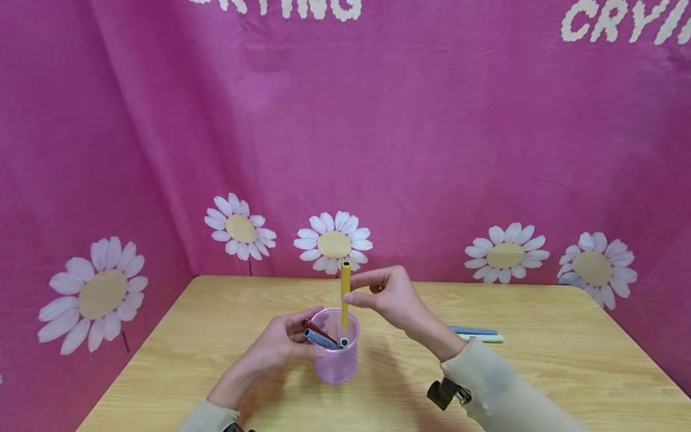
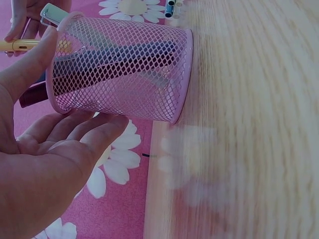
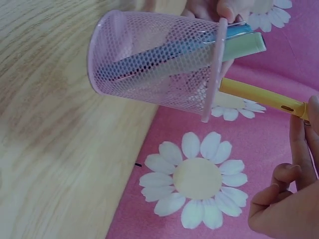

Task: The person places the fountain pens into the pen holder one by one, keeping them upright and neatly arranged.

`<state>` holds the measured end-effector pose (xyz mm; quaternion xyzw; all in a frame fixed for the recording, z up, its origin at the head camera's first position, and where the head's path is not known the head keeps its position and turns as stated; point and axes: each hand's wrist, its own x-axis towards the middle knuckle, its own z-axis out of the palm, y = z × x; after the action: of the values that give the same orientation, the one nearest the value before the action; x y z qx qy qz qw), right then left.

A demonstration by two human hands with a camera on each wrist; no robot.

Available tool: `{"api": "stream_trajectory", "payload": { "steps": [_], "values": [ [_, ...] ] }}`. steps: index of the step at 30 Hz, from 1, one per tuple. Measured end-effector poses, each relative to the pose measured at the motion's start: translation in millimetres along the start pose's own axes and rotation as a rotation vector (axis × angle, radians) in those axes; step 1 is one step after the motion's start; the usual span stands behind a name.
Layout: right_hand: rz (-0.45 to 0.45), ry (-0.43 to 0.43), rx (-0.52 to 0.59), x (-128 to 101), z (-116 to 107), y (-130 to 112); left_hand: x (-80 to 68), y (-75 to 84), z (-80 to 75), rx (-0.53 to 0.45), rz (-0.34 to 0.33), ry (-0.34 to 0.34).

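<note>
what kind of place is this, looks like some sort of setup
Probably a staged tabletop recording corner, not a lived-in room. A pink daisy-print cloth hangs as backdrop on two sides of a bare wooden table, which holds only a pink mesh pen cup and two loose pens.

Place: you are at a staged recording corner, not a lived-in room
Backdrop: pink cloth (image 1: 432, 150) hangs all round you, printed with white daisies (image 1: 333, 243) and white lettering along the top
Surface: a light wood-grain desk (image 1: 540, 372) pushed into the cloth corner
Stationery: a pink mesh pen cup (image 1: 337, 354) and loose pens (image 1: 477, 334) on your desk give it a study-desk look
</note>
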<state>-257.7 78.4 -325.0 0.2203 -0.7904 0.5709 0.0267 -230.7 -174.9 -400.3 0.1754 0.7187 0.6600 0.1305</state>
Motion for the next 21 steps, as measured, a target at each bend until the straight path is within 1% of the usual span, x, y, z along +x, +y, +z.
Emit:
{"api": "stream_trajectory", "payload": {
  "steps": [3, 11, 21],
  "values": [
    [-0.005, 0.009, 0.006, 0.3, 1.9, 3.3, 1.3, 1.7, -0.8, -0.003, -0.004, -0.006],
    [-0.011, -0.017, 0.020, 2.8, 9.8, 15.6, -0.6, 1.7, -0.6, -0.023, -0.006, 0.003],
    [-0.004, -0.028, 0.023, 2.9, 15.3, 21.1, 0.5, -0.2, -0.3, -0.021, -0.011, -0.014]
  ]
}}
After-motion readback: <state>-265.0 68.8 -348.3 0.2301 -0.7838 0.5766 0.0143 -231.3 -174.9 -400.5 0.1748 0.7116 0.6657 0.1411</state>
